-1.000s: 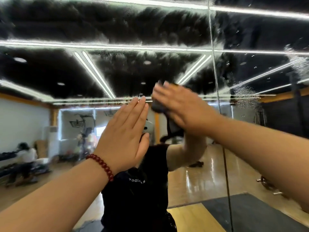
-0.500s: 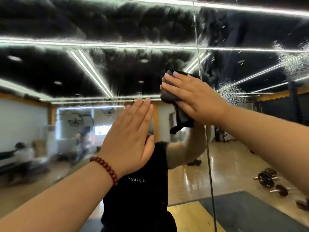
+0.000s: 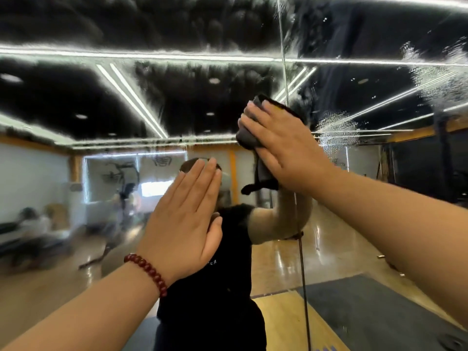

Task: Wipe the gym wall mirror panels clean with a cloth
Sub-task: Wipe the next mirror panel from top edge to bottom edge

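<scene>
Dark grey microfibre cloth (image 3: pixel 247 136) sits bunched under the right hand (image 3: pixel 283 150), which presses it flat against the wall mirror (image 3: pixel 76 97) just left of the vertical seam (image 3: pixel 283 59) between two panels. The fingers (image 3: pixel 253 122) of that hand lie straight and close together over the cloth, so they push on it and do not curl round it; a loose tail of the fabric hangs down below the heel of the palm. A strip of yellow shows at the cloth's upper edge beside the index finger.

Lower and to the left, the left hand (image 3: pixel 186 221) is spread flat on the glass, fingers straight and together, thumb tucked alongside, holding nothing. A bracelet of dark red beads (image 3: pixel 148 271) circles its wrist.

Streaky wet smears cover the upper part of the left panel. On the right panel (image 3: pixel 379 224), patches of white spray droplets (image 3: pixel 339 130) cling to the glass near the cloth, with more droplets further up toward the right edge.

Reflected in the mirror are the person's black T-shirt (image 3: pixel 222 262), a raised forearm meeting the real one at the seam, a glossy wooden floor, a dark floor mat (image 3: pixel 367 307), and bright ceiling light strips (image 3: pixel 131 95). Blurred gym equipment and a seated figure appear in the reflection at far left.
</scene>
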Demonstrator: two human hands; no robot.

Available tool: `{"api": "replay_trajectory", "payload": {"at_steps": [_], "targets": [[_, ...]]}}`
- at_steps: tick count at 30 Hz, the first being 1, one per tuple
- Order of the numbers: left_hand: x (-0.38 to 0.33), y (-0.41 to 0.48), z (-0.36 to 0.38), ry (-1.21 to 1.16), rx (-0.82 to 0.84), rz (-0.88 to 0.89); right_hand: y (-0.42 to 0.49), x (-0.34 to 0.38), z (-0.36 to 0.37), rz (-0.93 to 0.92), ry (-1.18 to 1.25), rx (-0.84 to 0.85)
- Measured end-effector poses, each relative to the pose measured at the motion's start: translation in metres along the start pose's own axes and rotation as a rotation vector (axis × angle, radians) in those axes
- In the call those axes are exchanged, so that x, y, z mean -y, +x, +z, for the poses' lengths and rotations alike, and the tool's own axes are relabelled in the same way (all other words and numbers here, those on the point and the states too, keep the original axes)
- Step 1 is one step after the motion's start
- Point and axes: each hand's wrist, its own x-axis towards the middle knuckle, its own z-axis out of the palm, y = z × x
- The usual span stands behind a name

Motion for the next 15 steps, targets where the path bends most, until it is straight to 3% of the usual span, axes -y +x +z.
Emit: {"api": "replay_trajectory", "payload": {"at_steps": [5, 8, 13, 15], "targets": [[-0.012, -0.031, 0.007, 0.008, 0.055, 0.002, -0.113, 0.084, 0.021, -0.211, 0.007, 0.100], [-0.017, -0.048, 0.008, -0.004, 0.079, 0.011, -0.126, 0.089, 0.017, -0.276, -0.010, 0.176], [-0.022, -0.058, 0.010, -0.033, 0.042, -0.013, -0.053, 0.064, 0.009, 0.085, 0.004, 0.040], [-0.025, -0.063, 0.013, -0.049, 0.041, -0.030, -0.056, 0.074, 0.014, 0.145, 0.026, -0.026]]}}
